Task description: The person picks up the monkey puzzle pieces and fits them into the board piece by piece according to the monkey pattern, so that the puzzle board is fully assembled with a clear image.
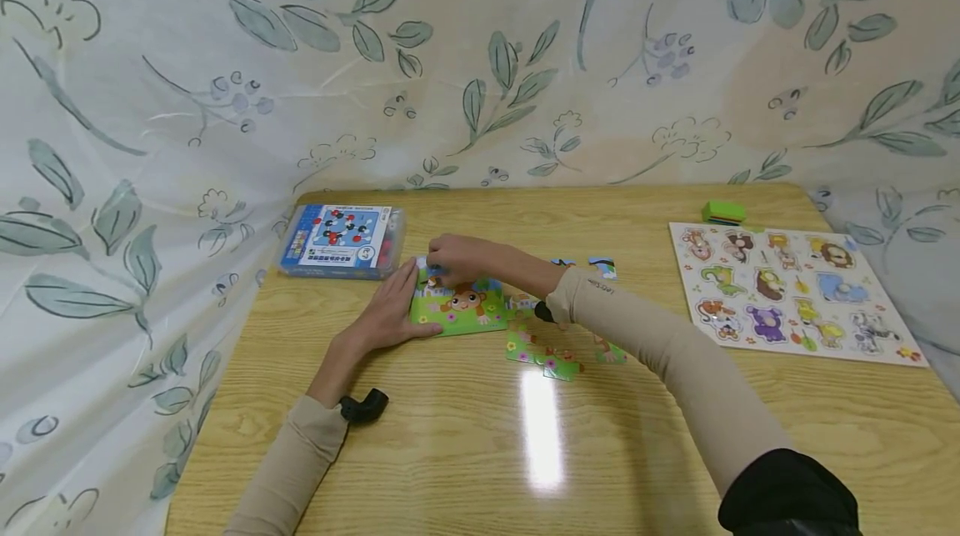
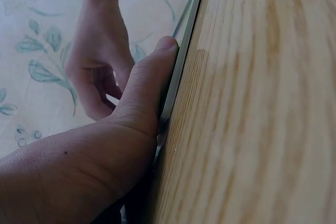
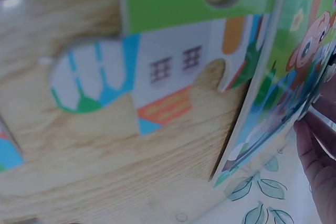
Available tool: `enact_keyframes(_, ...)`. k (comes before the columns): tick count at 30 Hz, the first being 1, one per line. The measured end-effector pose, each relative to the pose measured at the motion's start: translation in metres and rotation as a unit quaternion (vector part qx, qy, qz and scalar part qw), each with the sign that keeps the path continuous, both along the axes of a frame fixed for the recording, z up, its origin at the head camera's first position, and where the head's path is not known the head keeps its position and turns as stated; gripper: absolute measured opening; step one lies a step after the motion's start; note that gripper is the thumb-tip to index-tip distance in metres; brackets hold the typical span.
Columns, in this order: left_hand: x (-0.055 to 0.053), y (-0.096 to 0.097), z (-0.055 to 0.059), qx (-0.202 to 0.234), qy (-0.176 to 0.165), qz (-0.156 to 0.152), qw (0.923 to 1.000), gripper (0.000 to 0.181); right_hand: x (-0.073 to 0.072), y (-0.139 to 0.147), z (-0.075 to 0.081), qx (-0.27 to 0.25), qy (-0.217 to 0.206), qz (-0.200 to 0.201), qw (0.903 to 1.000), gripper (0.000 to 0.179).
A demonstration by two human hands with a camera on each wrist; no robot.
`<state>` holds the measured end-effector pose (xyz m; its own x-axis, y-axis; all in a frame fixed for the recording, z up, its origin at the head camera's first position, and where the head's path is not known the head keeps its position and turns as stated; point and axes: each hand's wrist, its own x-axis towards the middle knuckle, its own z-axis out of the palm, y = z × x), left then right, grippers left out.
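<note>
Puzzle board [image 1: 476,321] toward desk's left edge [image 1: 232,403] — left hand [image 1: 388,308] straight alongside, right hand [image 1: 457,258] curled over its far edge, grasp unclear.

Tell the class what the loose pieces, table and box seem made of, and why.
Loose pieces: perhaps card or thin wood, smooth; thin, flat, printed.
Table: wood or wood-look laminate, glossy; grain and bright reflection show.
Box: likely clear plastic, smooth; red contents show through its side.
</note>
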<state>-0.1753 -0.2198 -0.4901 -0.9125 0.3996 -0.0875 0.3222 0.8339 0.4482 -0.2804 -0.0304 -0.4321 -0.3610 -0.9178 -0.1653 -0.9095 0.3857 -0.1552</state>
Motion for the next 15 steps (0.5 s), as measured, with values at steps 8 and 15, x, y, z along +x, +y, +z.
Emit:
enact_keyframes(8, -0.001, 0.000, 0.000, -0.005, 0.002, 0.000, 1.0000, 0.118, -0.008, -0.001, -0.010, -0.003, 0.004, 0.013, 0.9999, 0.031)
enact_keyframes(15, 0.000, 0.001, 0.000, 0.000, 0.002, 0.002, 1.0000, 0.117, 0.000, 0.000, -0.002, -0.010, 0.021, 0.018, 0.9996, 0.027)
